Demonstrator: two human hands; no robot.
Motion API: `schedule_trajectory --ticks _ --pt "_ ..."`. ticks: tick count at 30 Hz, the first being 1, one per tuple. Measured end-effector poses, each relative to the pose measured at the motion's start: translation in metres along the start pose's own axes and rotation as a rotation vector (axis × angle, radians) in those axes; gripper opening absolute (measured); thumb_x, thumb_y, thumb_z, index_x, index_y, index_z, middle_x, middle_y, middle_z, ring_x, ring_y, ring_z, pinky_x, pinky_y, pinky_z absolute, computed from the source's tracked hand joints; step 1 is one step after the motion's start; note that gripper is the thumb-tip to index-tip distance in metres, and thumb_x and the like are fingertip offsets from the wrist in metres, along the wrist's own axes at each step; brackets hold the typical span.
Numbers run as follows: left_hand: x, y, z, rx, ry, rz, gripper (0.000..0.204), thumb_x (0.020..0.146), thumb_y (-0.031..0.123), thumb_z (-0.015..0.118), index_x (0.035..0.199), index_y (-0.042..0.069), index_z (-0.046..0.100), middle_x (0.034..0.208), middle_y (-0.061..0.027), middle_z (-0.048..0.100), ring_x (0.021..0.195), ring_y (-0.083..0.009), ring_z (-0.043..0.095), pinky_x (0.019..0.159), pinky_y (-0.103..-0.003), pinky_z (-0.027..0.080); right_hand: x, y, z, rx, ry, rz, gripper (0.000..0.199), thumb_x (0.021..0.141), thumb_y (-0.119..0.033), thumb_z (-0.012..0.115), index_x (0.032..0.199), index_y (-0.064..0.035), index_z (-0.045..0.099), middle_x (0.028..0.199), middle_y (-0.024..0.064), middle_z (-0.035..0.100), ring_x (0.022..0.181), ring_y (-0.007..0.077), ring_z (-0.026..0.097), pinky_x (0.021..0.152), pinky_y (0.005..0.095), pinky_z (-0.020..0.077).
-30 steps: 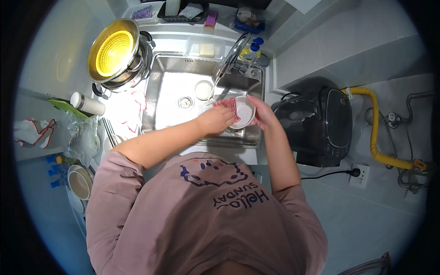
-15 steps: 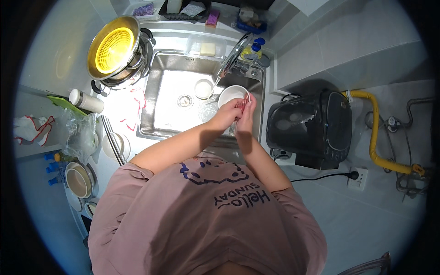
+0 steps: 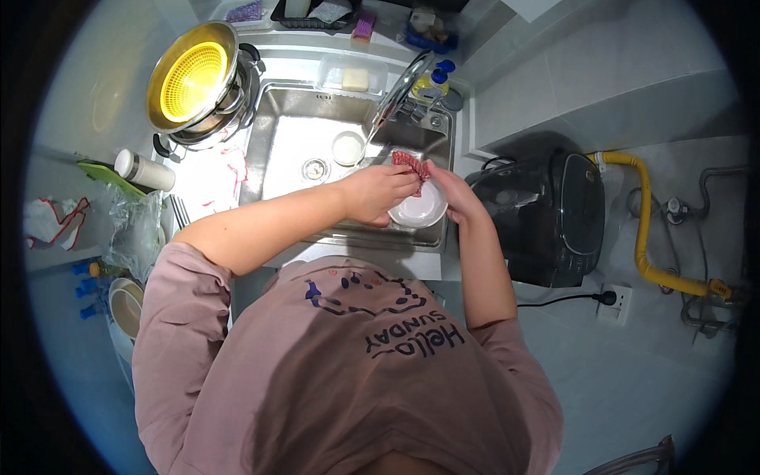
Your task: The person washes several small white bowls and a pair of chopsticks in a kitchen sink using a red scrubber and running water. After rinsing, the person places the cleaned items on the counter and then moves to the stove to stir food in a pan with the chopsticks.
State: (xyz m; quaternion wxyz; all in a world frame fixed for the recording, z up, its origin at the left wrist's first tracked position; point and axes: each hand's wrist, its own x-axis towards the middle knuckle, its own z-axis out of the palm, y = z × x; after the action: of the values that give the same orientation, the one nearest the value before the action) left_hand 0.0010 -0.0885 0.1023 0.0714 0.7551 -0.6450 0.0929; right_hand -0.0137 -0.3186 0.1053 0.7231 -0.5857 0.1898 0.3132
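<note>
Where the left hand [image 3: 378, 195] presses: over the right half of the sink [image 3: 273, 131], its fingers bent close together on a bunched red cloth [image 3: 409, 162], pinning it to the white bowl [image 3: 419, 209].
Right hand [image 3: 457, 194]: by the sink's right side, curled around the bowl's edge and gripping it, with no spare gap showing between fingers and thumb.
Bowl's place: lifted above the sink's right half, between both hands; whether its inside or its underside faces up, I cannot tell.
Small white round dish [image 3: 348, 148]: down in the sink, near its middle.
Drain [image 3: 314, 169]: in the sink's floor, left of the dish.
Faucet [image 3: 402, 89]: at the sink's back right, its spout reaching over the basin.
Clear tray [image 3: 329, 73]: along the sink's back edge, with a pale block [image 3: 355, 79] in it.
Yellow bottle [image 3: 428, 89]: behind the sink's back right corner, blue-topped.
Red-and-white cloth [image 3: 232, 170]: on the counter [image 3: 202, 186], just left of the sink.
Yellow colander [image 3: 192, 83]: inside a steel bowl [image 3: 176, 49], beyond the sink's back left corner.
White bottle [image 3: 145, 169]: farther left of the sink.
Black appliance [image 3: 546, 222]: right of the sink.
Yellow hose [image 3: 645, 214]: well apart from the sink, past that appliance.
</note>
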Motion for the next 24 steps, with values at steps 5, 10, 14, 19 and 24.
schedule_trajectory --ticks 5,10,14,19,24 --pt "0.000 -0.003 -0.008 -0.101 -0.068 -0.045 0.067 0.066 0.043 0.069 0.110 -0.006 0.062 0.120 -0.0158 0.057 0.120 -0.0288 0.050 0.107 -0.040 0.034 0.007 0.003 0.002 0.024 0.042 -0.019 0.039 0.101 -0.039 0.049 0.110 -0.0037 0.062 0.091 0.0042 0.068 0.076 0.0112 0.067 0.060 0.0248 0.0529" --pt "0.002 0.027 0.002 -0.432 0.021 -0.345 0.053 0.061 0.033 0.077 0.096 -0.003 0.060 0.101 -0.0165 0.060 0.099 -0.0338 0.058 0.087 -0.042 0.046 0.008 0.017 0.026 0.024 0.289 -0.304 0.042 0.103 -0.038 0.043 0.114 -0.0014 0.060 0.090 0.0062 0.067 0.076 0.0115 0.065 0.058 0.0234 0.0511" --pt "0.022 0.049 0.007 -0.939 0.241 -0.629 0.062 0.068 0.027 0.072 0.116 -0.007 0.052 0.111 -0.0248 0.055 0.104 -0.0433 0.054 0.093 -0.043 0.044 0.037 0.063 0.042 0.201 0.346 -0.461 0.047 0.104 -0.043 0.037 0.121 -0.0032 0.056 0.093 0.0063 0.066 0.079 0.0135 0.062 0.070 0.0267 0.0502" --pt "0.033 0.051 0.016 -0.728 0.406 -0.704 0.074 0.076 0.035 0.069 0.127 -0.013 0.045 0.126 -0.0319 0.047 0.113 -0.0467 0.050 0.100 -0.041 0.041 0.036 0.065 0.049 0.228 0.297 -0.513 0.050 0.105 -0.043 0.031 0.130 -0.0040 0.051 0.108 0.0115 0.063 0.094 0.0193 0.062 0.087 0.0314 0.0494" --pt "0.028 0.051 -0.010 -0.398 0.179 -0.706 0.077 0.079 0.047 0.067 0.120 -0.016 0.050 0.123 -0.0337 0.050 0.111 -0.0458 0.053 0.099 -0.045 0.042 0.018 0.046 0.047 0.400 0.269 -0.382 0.045 0.106 -0.036 0.031 0.131 -0.0030 0.050 0.117 0.0136 0.062 0.104 0.0205 0.061 0.092 0.0329 0.0485"
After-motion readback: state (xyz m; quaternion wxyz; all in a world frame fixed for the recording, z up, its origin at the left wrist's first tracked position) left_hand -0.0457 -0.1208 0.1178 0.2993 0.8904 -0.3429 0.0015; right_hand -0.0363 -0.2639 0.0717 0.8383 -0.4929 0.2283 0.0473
